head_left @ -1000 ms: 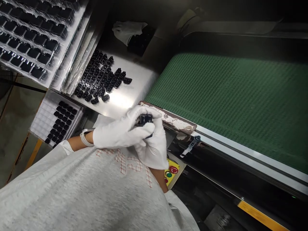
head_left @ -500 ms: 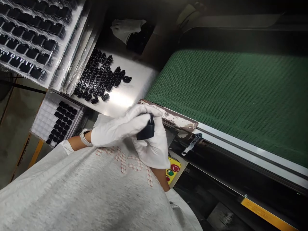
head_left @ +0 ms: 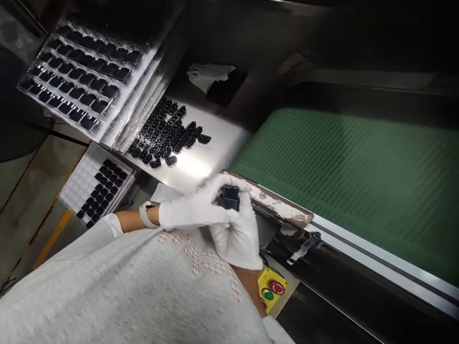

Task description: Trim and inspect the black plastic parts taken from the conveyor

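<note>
A small black plastic housing [head_left: 229, 198] is held between my two white-gloved hands in front of my chest. My left hand [head_left: 193, 210] reaches in from the left, its fingers curled over the far side and its thumb along the near side. From below, my right hand [head_left: 239, 239] wraps round the right side and base of the housing. The upper end of the housing, with a narrower block, faces up at me. Parts of its sides are hidden by the gloves. Just beyond my hands is the worn edge [head_left: 272, 198] of the conveyor.
A green conveyor belt [head_left: 344, 186] runs off to the right. Rows of small black parts [head_left: 167, 136] lie on a metal table [head_left: 215, 129]. Stacked clear trays [head_left: 81, 76] of black pieces stand left, with a lower tray [head_left: 77, 181]. A yellow button box [head_left: 272, 289] sits below.
The housing has been turned in my hands, so its upper end now shows more. My left thumb has moved down along it. The whole view has shifted, with things appearing lower and further right.
</note>
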The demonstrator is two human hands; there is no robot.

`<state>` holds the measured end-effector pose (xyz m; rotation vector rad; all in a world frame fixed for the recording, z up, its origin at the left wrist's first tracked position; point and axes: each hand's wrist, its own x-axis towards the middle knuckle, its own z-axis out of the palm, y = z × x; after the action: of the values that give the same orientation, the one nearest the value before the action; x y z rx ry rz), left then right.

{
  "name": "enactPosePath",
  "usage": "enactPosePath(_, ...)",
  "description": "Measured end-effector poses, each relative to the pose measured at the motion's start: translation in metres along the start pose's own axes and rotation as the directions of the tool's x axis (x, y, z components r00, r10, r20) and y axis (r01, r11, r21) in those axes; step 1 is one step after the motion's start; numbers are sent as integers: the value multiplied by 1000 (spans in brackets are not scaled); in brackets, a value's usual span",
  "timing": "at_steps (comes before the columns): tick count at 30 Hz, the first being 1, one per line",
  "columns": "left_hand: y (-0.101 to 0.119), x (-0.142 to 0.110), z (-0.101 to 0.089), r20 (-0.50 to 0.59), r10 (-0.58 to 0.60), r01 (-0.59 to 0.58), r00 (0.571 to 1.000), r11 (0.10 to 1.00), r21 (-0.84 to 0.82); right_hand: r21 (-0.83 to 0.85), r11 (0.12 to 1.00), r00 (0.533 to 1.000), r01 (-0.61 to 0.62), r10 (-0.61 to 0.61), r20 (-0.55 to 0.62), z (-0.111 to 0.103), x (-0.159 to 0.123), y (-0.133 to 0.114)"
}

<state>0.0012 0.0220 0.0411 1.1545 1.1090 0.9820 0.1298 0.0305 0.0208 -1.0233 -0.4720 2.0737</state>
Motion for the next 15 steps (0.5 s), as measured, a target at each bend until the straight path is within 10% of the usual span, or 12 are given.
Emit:
enactPosePath(6, -4, -8, -3, 27, 141, -142, 990, 988, 54, -36, 999, 985, 29, -22, 173, 12, -6, -10)
enactPosePath(15, 5, -10, -5, 104, 125, -136, 987, 986, 96, 69, 997, 991, -31, 22, 131, 12, -12, -11)
